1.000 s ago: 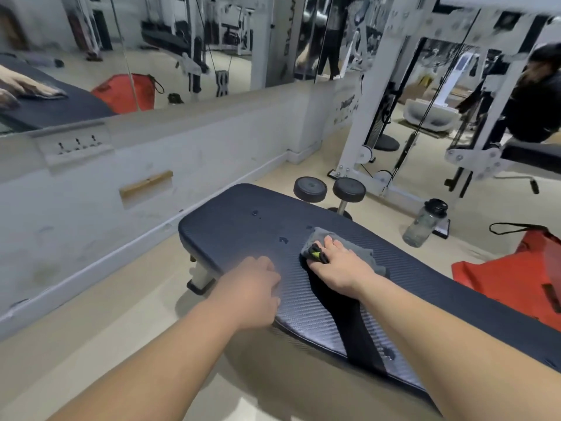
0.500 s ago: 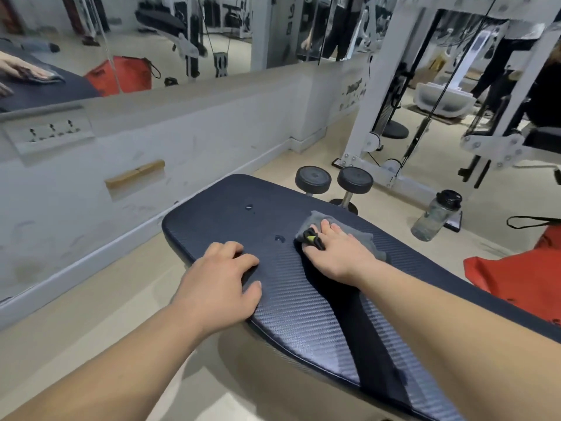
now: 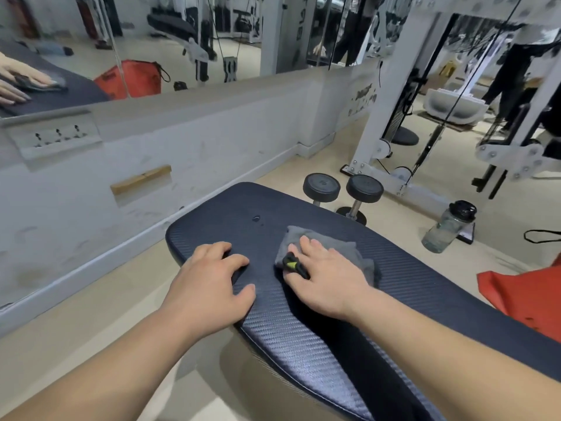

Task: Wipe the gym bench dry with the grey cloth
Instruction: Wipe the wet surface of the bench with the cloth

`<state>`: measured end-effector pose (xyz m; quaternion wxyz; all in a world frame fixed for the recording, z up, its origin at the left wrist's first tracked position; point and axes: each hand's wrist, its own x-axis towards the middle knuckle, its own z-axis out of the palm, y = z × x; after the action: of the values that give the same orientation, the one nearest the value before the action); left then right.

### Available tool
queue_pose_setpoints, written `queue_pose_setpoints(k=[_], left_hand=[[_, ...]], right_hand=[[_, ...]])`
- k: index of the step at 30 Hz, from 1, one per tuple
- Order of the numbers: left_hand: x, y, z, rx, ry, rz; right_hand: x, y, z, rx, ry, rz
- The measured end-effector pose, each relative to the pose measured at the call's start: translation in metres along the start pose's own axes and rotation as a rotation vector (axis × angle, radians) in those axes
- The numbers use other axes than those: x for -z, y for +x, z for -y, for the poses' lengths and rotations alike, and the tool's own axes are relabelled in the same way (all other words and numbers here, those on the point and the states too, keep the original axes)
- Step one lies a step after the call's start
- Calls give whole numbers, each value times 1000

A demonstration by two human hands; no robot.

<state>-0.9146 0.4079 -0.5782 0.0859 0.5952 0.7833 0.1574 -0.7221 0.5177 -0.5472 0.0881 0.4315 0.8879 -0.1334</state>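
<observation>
Hands at work on a dark gym bench, whose long axis runs from its rounded far-left end toward the near right.

At left, the left hand rests on the pad close to the left edge. Its fingers are loosely bent and it holds nothing, apparently bracing.

Just past its fingertips, farther along the pad, a small water droplet sits unwiped on the textured surface.

To the right of the droplet and a little nearer lies the grey cloth, bunched flat on the pad. The right hand presses it down with spread, straight fingers rather than gripping it. A black-and-yellow band shows on one finger.

The droplet is therefore far and to the left of the cloth, and the right hand is the one placed to reach it. The next stroke would likely need to push the cloth away and leftward toward the bench's end.

Beyond the bench stand two dumbbells. A water bottle stands on the floor to the right, and a red bag lies at the far right edge.
</observation>
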Motion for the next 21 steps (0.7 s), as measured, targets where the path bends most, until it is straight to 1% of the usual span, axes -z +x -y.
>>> queue_pose_setpoints(k=[2, 5, 7, 11, 13, 15, 19, 21], left_hand=[[1, 2, 1, 37, -33, -8], [0, 1, 1, 56, -40, -16], [0, -2, 2, 56, -47, -26], [4, -9, 9, 67, -66, -33], [6, -12, 16, 77, -65, -38], [8, -12, 20, 85, -60, -29], [9, -8, 24, 110, -82, -32], [8, -6, 23, 112, -99, -28]], right_hand=[[-9, -22, 23, 93, -20, 30], [0, -12, 21, 132, -15, 94], [11, 13, 7, 103, 8, 120], [2, 47, 1, -72, -25, -48], [-5, 44, 10, -79, -53, -48], [-6, 24, 19, -10, -56, -5], [-9, -35, 37, 191, -63, 69], [-12, -51, 37, 249, -103, 122]])
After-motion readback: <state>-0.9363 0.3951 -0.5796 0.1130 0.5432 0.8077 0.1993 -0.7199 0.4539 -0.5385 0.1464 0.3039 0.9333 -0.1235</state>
